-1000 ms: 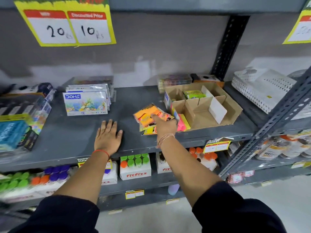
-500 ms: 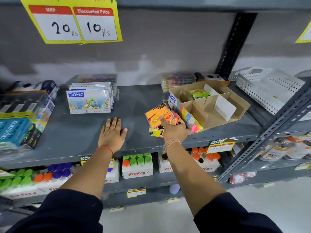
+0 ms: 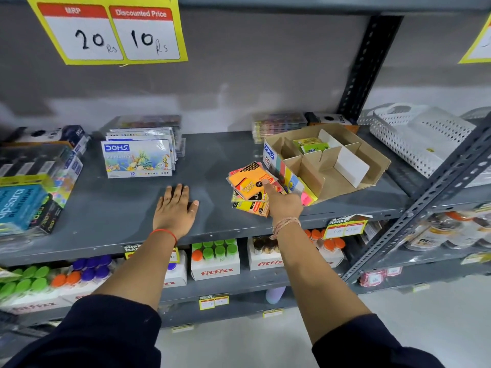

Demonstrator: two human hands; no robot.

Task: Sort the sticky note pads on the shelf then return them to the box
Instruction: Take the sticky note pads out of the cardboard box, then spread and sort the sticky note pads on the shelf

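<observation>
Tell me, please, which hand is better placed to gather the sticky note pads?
Likely the right hand: it already touches the sticky note pads beside the box. The left hand lies flat on the shelf, apart from them.

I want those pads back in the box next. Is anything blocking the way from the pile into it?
Nothing visible. The pads lie right beside the box, whose near compartments are open and empty. The right hand rests on the pile.

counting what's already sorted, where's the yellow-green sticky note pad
The yellow-green sticky note pad lies inside the brown cardboard box, in its back compartment, right of centre on the grey metal shelf in the head view.
</observation>
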